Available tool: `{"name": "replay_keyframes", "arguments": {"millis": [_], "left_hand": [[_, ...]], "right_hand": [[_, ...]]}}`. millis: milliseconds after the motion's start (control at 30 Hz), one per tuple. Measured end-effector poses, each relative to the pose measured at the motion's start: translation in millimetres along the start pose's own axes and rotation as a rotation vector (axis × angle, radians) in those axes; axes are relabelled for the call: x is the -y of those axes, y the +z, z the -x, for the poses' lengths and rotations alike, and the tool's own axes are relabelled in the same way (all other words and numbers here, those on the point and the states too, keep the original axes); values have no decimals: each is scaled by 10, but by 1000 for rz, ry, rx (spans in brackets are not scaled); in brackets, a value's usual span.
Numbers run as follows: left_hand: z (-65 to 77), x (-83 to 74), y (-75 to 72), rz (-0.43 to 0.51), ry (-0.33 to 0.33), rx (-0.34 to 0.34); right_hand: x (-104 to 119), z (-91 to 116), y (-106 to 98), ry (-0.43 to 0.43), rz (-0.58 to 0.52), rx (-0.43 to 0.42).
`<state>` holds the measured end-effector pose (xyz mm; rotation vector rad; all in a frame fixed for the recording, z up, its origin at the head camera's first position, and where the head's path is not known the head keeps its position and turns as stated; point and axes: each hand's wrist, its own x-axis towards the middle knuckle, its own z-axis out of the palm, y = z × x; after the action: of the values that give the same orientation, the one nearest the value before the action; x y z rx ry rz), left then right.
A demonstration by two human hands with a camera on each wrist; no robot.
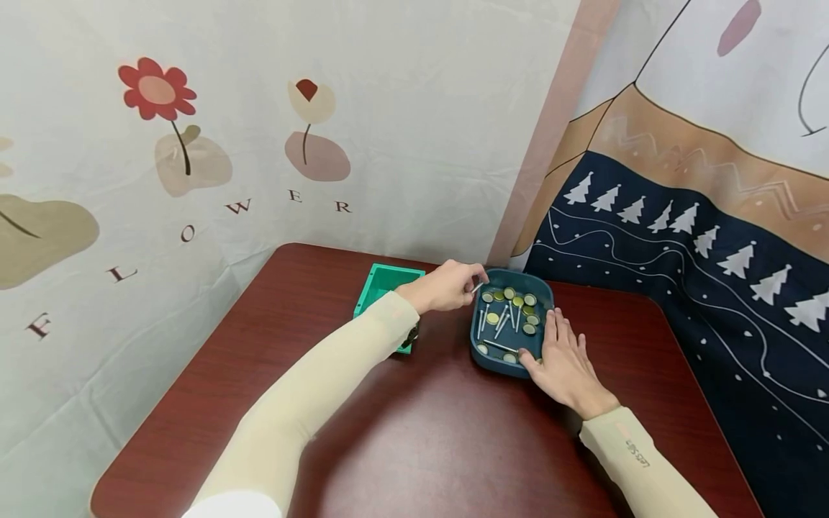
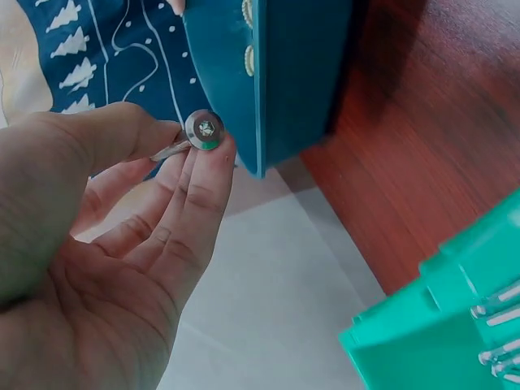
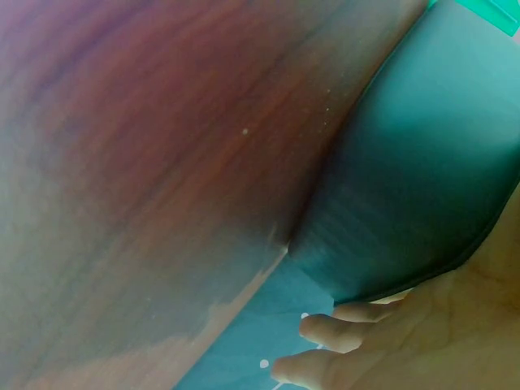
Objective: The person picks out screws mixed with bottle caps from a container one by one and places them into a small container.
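My left hand [image 1: 447,285] pinches a metal screw [image 2: 205,130] between thumb and fingers, its round head facing the left wrist camera. That hand is at the far left rim of a dark blue tray [image 1: 478,362]. Inside the tray lie several screws [image 1: 502,321] and several bottle caps [image 1: 530,299], some showing gold tops and others their pale undersides. My right hand [image 1: 566,365] rests against the tray's right side, its fingers straight and its thumb over the near rim. Part of a green box [image 1: 365,295] is hidden behind my left forearm.
In the left wrist view, several screws [image 2: 502,313] lie in the green box. Tray and box stand side by side near the back of the reddish-brown table [image 1: 440,432]. Behind the table hangs printed cloth [image 1: 414,129].
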<state>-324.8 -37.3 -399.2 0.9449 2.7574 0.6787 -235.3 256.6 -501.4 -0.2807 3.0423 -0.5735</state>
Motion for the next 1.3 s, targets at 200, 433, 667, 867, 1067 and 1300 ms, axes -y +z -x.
{"name": "replay_keyframes", "arguments": {"millis": [200,433,667,867,1067,1300], "left_hand": [[114,124,-72,66,-39,-31],[240,306,-145,139,-91,-56],[375,468,-211,156,-128,-88],[481,621,-251,139,-173,-119],[561,769,-267,106,-225,-122],[652,881,-250,115,-300,-78]], "right_hand": [[0,12,1,-1,-4,-5],[-10,16,2,1,-7,-6],[-1,25,-4,4,-14,-7],[18,31,-8,5,-14,-5],[16,32,-11,12,-18,-4],[-1,23,-3,8,-9,-8]]}}
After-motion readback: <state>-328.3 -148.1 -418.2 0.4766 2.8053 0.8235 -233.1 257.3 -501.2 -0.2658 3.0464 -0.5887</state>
